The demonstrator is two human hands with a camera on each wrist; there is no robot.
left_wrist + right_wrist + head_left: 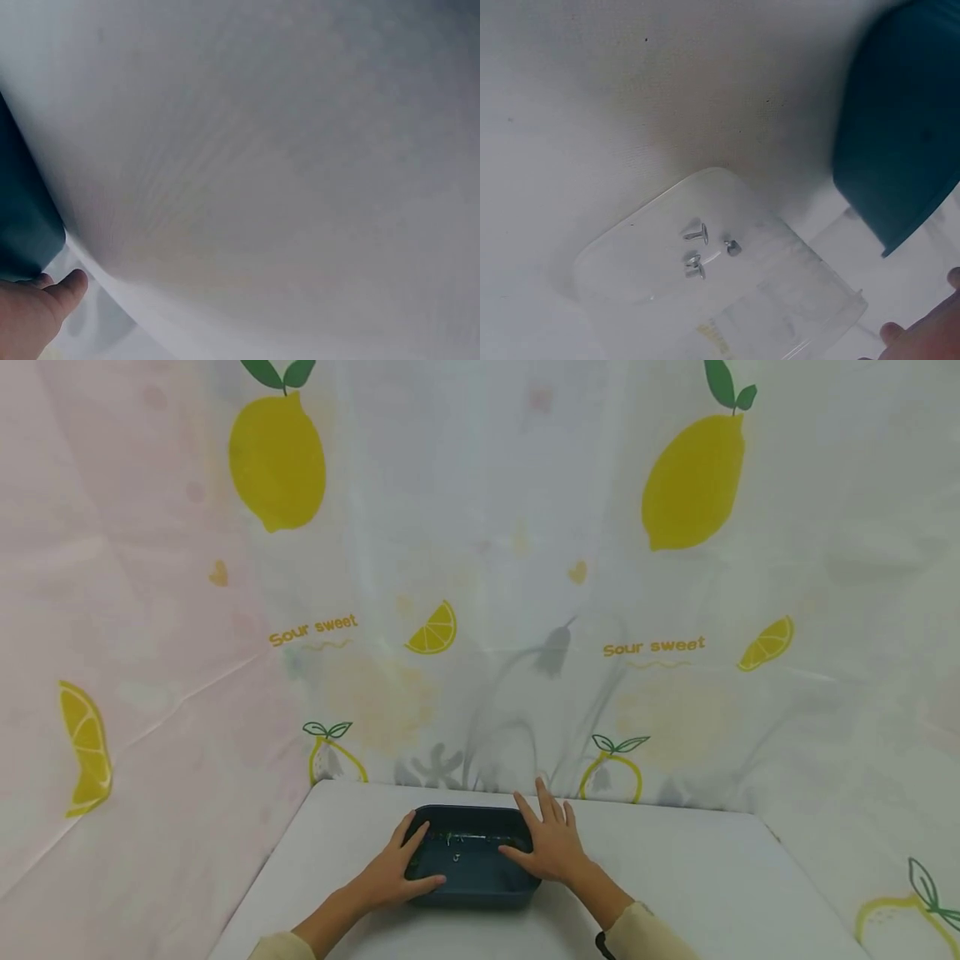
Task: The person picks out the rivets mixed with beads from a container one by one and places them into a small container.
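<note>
A dark teal rectangular tub (472,893) sits on the white table between both hands, with a few tiny bits showing on its floor. My left hand (386,872) lies against its left side, fingers spread along the rim and thumb across the near edge. At the right side, my right hand (555,847) touches the tub with its thumb over the rim, while its other fingers stretch up past the far right corner. In the right wrist view, a clear plastic container (652,281) lies beside the tub, with small flat-headed metal pieces (698,234) in it.
The white tabletop (690,877) runs back to a hanging sheet (487,527) printed with lemons, which also closes in the left and right sides. Light sleeves (645,935) cover both forearms, and a dark band (603,946) shows at the right wrist.
</note>
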